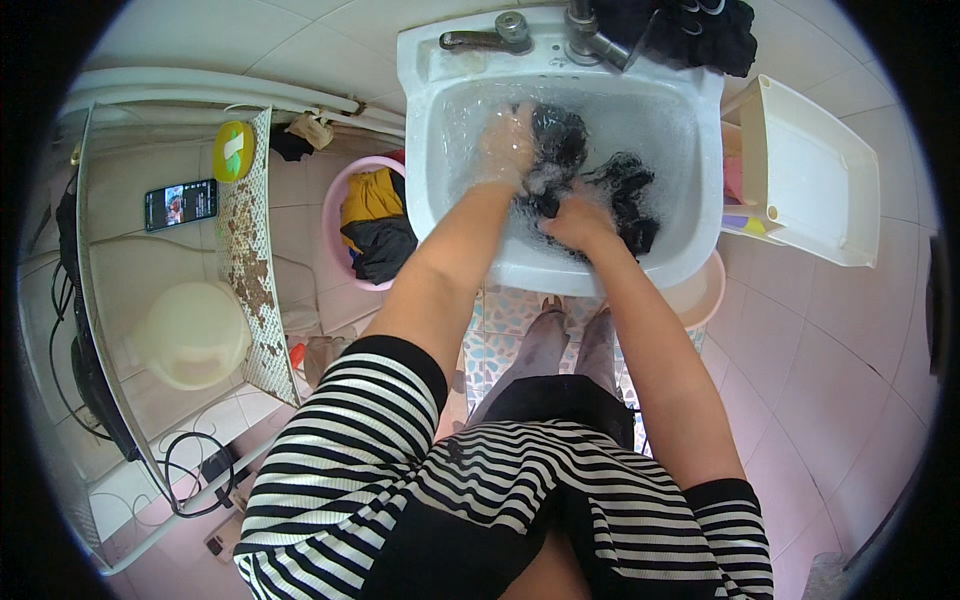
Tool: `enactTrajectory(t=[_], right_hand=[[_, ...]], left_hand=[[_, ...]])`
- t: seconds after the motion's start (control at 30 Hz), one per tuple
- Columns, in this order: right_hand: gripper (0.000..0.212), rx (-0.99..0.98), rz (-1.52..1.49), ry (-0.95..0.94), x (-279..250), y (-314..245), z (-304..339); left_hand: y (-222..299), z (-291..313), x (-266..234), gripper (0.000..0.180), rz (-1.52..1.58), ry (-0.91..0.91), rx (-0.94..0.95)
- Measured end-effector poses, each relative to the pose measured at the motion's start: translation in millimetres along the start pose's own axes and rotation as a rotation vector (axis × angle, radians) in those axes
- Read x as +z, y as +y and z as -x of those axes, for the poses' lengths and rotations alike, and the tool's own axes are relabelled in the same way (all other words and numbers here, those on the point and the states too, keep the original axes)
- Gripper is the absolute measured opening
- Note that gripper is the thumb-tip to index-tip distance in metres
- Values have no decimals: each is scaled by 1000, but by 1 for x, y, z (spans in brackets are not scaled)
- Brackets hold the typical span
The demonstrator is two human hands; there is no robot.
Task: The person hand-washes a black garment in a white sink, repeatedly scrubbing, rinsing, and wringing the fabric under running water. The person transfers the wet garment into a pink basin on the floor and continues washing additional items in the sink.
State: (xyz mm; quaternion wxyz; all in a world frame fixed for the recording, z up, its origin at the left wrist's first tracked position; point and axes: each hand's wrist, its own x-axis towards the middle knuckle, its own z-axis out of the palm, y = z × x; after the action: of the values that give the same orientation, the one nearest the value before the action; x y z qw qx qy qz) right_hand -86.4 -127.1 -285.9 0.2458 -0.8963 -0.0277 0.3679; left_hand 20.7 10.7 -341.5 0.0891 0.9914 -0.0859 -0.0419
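Note:
A black wet garment (630,205) lies bunched in the soapy water of the white sink (470,235), and its exact kind does not show. My right hand (583,222) is closed on a fold of it near the basin's front. Farther back and to the left, my left hand (508,150) is in the water against another dark bunch of the cloth (560,138). Suds and splashing blur its fingers, so their grip is unclear. Whether both dark bunches are one piece is hidden by the water.
A tap (590,45) and lever handle (485,40) top the sink. Dark cloth (690,35) hangs at its back right corner. Left are a pink basin (333,225) of clothes and a rack (255,280) with a phone (181,205). A cream plastic shelf (820,170) stands right.

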Motion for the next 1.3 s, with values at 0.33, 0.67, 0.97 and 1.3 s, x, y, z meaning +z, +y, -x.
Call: enactTrajectory(t=[0.33,0.67,0.97,1.3], right_hand=[[85,42,-184,171,24,20,-34],[65,-109,154,87,14,16,-21],[62,-105,-90,88,9,18,-8],[59,-3,-99,-29,0,12,-14]], left_hand=[[-1,39,-80,43,505,74,-129],[63,50,-30,58,178,-97,-193],[4,-17,-6,43,429,-35,-416],[24,85,-85,51,453,-39,17]])
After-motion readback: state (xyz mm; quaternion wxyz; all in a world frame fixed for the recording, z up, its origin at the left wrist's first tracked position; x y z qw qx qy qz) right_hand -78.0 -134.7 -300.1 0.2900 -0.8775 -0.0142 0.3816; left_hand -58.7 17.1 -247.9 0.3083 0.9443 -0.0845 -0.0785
